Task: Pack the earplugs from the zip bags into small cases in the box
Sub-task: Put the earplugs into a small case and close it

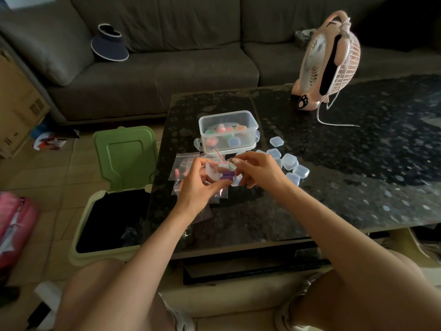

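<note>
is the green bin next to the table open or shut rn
Open. The green lid stands tipped up at the back of the bin, and the bin's dark inside shows from above.

Part of the zip bag pile (184,163) lies hidden beneath the left hand (198,185). The filled cases (235,141) in the box (248,120) blur behind its frosted wall. The pink bag (16,223) is cut by the left edge.

My left forearm (152,235) and right forearm (322,211) are bare along all their visible length, as are my left grip (198,185) and right grip (260,170), and the right one's nails reach a little past the fingertips. Low in the view, whitish frayed cloth (177,317) edges each bare thigh, probably the hems of light shorts.
</note>
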Available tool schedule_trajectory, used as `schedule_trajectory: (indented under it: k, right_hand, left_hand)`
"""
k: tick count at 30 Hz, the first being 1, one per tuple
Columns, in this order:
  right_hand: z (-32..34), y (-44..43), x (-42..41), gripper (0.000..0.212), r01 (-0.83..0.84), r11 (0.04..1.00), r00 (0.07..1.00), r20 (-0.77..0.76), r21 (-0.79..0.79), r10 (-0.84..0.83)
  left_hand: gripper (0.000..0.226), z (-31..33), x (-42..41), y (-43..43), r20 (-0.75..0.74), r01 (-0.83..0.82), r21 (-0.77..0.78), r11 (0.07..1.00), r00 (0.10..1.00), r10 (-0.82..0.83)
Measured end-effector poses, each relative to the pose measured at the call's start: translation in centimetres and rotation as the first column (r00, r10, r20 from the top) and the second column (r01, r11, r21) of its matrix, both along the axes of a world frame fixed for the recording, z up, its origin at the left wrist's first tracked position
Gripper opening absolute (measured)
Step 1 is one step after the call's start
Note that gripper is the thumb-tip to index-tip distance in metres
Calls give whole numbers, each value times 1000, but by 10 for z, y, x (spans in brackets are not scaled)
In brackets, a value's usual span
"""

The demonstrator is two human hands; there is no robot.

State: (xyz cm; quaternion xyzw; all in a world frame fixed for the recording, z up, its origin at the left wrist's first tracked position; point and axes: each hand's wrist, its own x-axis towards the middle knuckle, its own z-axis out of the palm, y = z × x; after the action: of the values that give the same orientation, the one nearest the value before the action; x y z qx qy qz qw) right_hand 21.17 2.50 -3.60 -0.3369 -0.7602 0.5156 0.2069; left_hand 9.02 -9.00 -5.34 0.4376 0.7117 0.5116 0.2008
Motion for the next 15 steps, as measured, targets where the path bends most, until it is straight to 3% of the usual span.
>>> schedule_trajectory:
  k: [3,7,15]
  right_hand:
    - [4,-4,1,36,-99,965,995,-45,-243,91]
    - [3,-9,2,42,-147,941,989,-73,-306,131]
    - [0,-10,1,33,-146,945,989,-46,-291,139]
  left_hand:
    - [50,0,2,-1,-168,42,-29,999,985,-46]
    - [60,-11,-1,0,-436,120,-119,986,886,-160]
    - [100,-13,-4,0,-373,241,-220,945,874,-310]
